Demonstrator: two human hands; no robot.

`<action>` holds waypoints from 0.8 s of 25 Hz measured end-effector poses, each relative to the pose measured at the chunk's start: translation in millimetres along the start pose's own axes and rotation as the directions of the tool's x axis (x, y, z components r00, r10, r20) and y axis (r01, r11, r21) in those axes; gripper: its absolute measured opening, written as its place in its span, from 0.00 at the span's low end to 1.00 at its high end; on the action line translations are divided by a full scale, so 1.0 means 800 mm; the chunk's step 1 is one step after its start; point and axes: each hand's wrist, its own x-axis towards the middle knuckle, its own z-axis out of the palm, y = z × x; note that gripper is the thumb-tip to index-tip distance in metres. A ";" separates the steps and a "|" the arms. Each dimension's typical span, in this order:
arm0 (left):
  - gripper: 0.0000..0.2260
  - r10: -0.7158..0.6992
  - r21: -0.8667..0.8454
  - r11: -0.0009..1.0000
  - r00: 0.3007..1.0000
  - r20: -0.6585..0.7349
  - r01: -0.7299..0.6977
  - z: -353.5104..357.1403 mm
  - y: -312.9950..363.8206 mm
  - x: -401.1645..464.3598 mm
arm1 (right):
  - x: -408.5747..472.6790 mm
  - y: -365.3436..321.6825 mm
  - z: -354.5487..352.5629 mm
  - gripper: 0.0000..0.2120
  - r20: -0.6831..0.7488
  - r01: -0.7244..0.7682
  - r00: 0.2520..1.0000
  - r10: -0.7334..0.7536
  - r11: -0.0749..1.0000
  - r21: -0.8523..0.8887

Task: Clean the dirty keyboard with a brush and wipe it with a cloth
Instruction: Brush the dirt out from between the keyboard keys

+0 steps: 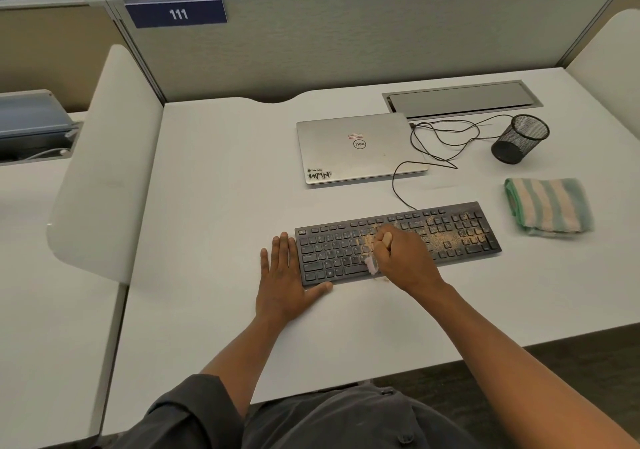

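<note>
A black keyboard lies on the white desk, with tan crumbs and dust across its middle and right keys. My right hand grips a small brush in a fist; its pale bristles touch the keys near the keyboard's front middle and its wooden handle end sticks up by my thumb. My left hand lies flat on the desk against the keyboard's left end, thumb along the front edge. A folded green and cream striped cloth sits to the right of the keyboard.
A shut silver laptop lies behind the keyboard. The keyboard's black cable loops between the laptop and a tipped black mesh pen cup. A grey cable hatch sits at the back. Partition panels stand at the back and left.
</note>
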 end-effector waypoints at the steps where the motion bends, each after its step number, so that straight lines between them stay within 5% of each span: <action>1: 0.57 0.000 0.001 1.000 1.000 -0.001 0.000 0.001 0.000 0.000 | 0.000 -0.001 0.000 0.09 0.002 -0.013 1.000 0.013 0.999 0.040; 8: 0.57 0.003 -0.003 1.000 1.000 -0.003 -0.003 0.000 0.001 -0.001 | -0.007 -0.007 0.003 0.08 0.031 -0.140 0.990 0.138 0.985 0.100; 12: 0.56 -0.002 0.006 1.000 1.000 -0.005 0.002 0.000 0.001 -0.001 | -0.006 -0.017 0.007 0.06 0.168 -0.216 0.970 0.178 0.945 0.247; 17: 0.57 -0.003 -0.013 1.000 1.000 -0.007 0.003 0.001 0.001 -0.001 | -0.002 -0.009 -0.003 0.07 0.061 -0.164 0.984 0.165 0.986 -0.015; 20: 0.57 0.000 -0.001 1.000 1.000 0.000 0.000 -0.001 0.000 -0.001 | 0.000 0.005 -0.020 0.06 0.034 -0.252 0.968 0.249 0.962 0.104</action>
